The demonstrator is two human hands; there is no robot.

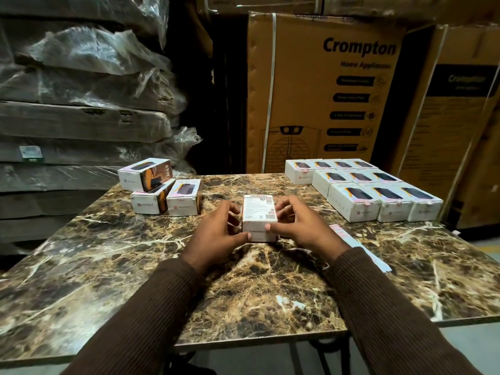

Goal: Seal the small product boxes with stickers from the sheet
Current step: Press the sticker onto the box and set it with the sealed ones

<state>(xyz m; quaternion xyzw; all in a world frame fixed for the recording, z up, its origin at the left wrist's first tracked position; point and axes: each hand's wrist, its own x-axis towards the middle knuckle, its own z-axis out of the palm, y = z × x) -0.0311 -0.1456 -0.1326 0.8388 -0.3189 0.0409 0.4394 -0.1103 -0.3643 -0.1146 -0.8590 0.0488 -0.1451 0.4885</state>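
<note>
Both hands grip one box at mid-table, bare marble between it and the near edge. Left hand curls round its left side, thumb on the front; right hand pinches its right side. Sticker sheet lies just right of the grip; sealed rows farther right, three boxes far left.

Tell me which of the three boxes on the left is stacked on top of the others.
The box marked 65W, farthest back. It lies across the two boxes that stand on the table.
</note>
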